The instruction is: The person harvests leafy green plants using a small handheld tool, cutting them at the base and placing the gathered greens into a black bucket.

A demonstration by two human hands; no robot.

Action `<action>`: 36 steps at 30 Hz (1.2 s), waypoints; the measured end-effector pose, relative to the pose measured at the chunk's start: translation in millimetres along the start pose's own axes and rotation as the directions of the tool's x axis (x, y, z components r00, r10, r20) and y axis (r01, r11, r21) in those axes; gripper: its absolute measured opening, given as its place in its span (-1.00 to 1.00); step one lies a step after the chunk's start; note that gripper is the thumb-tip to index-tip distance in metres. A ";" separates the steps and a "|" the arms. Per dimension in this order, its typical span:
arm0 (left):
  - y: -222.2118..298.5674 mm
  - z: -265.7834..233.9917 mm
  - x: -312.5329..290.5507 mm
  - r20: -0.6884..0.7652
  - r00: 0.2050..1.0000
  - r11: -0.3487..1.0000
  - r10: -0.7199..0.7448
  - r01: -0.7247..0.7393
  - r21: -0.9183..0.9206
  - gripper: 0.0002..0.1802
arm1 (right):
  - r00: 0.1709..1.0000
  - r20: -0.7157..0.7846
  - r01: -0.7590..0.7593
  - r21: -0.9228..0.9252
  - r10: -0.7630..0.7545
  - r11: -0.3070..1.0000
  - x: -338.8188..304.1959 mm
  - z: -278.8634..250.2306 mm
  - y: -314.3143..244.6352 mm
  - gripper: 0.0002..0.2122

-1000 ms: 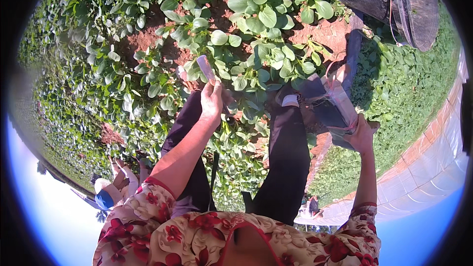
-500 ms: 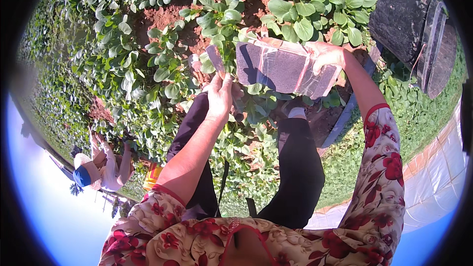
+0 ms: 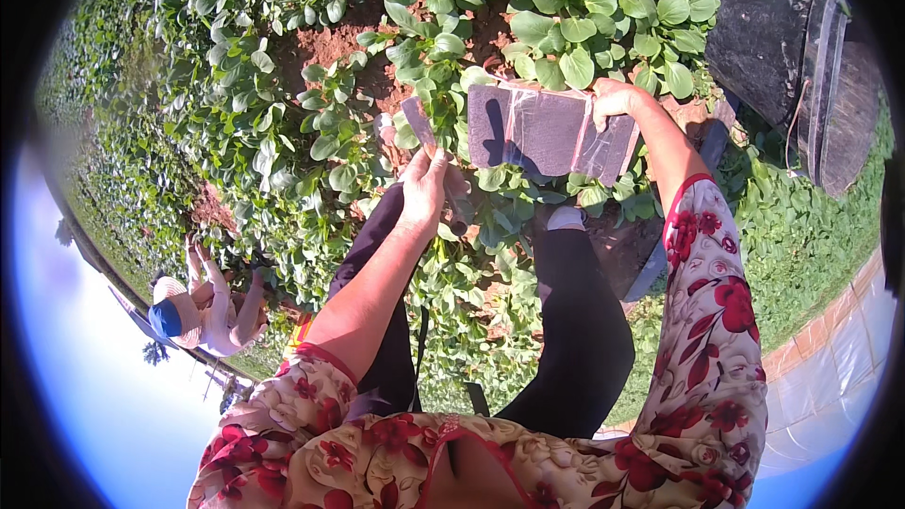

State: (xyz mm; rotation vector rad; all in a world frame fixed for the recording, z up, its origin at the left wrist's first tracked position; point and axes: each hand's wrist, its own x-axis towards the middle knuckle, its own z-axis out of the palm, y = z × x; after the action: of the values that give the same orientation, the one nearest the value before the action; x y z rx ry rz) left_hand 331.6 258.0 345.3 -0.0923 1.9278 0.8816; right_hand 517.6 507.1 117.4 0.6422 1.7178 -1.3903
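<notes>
My left hand (image 3: 424,190) is closed around a knife (image 3: 418,123), its short flat blade pointing up and away over the leaves. Farther right, my right hand (image 3: 615,102) grips the far right corner of a flat grey block (image 3: 551,127) bound with clear tape, perhaps foam. That block hangs over the plants in front of my feet, and a dark shadow falls on its left part. The knife and the block are apart. Leafy green plants (image 3: 424,38) surround both hands, and the left fingers partly hide the knife's handle.
A black plastic bin (image 3: 764,42) lies tilted at the far right. Close to my right leg is a grey edge or bar (image 3: 650,273). At the left, another person (image 3: 212,311) in a hat bends over the crop. Red soil (image 3: 330,45) shows between plants.
The block has turned more level, with its left end shifted slightly right. My right forearm has swung inward. The left hand keeps its hold on the knife, and the view has shifted a little.
</notes>
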 end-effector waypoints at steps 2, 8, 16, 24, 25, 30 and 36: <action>-18.9 -18.4 -11.6 -0.041 0.995 0.976 0.090 -0.097 -0.194 -0.81 | 0.982 -0.187 -0.033 -0.212 -0.007 0.977 -38.7 2.4 -53.1 -0.40; 25.8 -3.8 -142.6 -0.118 0.980 0.933 0.162 -0.191 -0.306 -0.83 | 0.749 -0.661 0.230 0.209 -0.036 0.950 -204.0 101.8 -39.6 -0.50; 103.8 86.6 -347.7 0.008 0.974 0.972 0.225 -0.224 -0.064 -0.81 | 0.648 -0.644 0.112 0.609 0.406 0.785 -414.4 367.6 127.1 -0.67; 154.5 157.3 -417.3 0.103 0.928 0.934 0.358 -0.357 -0.026 -0.79 | 0.771 -0.001 0.097 0.989 0.637 -0.116 -514.9 528.5 184.5 -0.90; 159.2 163.7 -419.8 0.113 0.928 0.935 0.355 -0.354 -0.025 -0.79 | 0.776 0.028 0.083 0.986 0.630 -0.146 -518.7 526.1 175.9 -0.79; 179.6 194.5 -416.4 0.229 0.927 0.955 0.296 -0.289 -0.067 -0.79 | 0.818 -0.080 0.305 0.900 0.570 -0.311 -508.5 502.1 136.2 -0.91; 213.7 210.3 -404.9 0.314 0.909 0.961 0.273 -0.269 -0.059 -0.80 | 0.785 -0.132 0.388 0.867 0.606 -0.313 -512.2 459.2 98.1 -0.85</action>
State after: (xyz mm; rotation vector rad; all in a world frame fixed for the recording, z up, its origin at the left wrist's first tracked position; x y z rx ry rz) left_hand 610.9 424.8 730.0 0.3027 1.6504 1.0249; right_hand 997.3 144.6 465.7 2.4398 -0.0190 -2.4350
